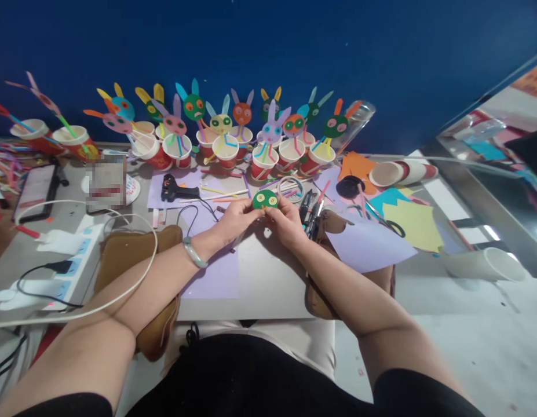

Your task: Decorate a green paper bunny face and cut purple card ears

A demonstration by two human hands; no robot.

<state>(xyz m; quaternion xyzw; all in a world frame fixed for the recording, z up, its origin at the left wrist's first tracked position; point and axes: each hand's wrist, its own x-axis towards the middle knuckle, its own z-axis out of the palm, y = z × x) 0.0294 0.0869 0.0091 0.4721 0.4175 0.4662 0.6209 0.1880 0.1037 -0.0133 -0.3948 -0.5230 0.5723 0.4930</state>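
A green paper disc [265, 200] with two pale round eyes and a small orange piece at its lower edge is held up over the table's middle. My left hand [236, 221] pinches its left side, fingers closed. On its right side my right hand [288, 222] grips it too, thumb at the lower edge. Beyond both hands lie several coloured paper sticks [225, 191]. A black glue gun [179, 189] rests on purple paper [209, 272] left of my hands. Black pens [312, 214] lie just right of my right hand.
Paper cups [265, 164] with rabbit figures line the blue wall. Left are a power strip [79, 260], a looping white cable and a phone [36, 191]. Scissors [392, 226], coloured sheets [418, 226] and brown pads [120, 255] flank my arms. A cup [485, 264] lies at right.
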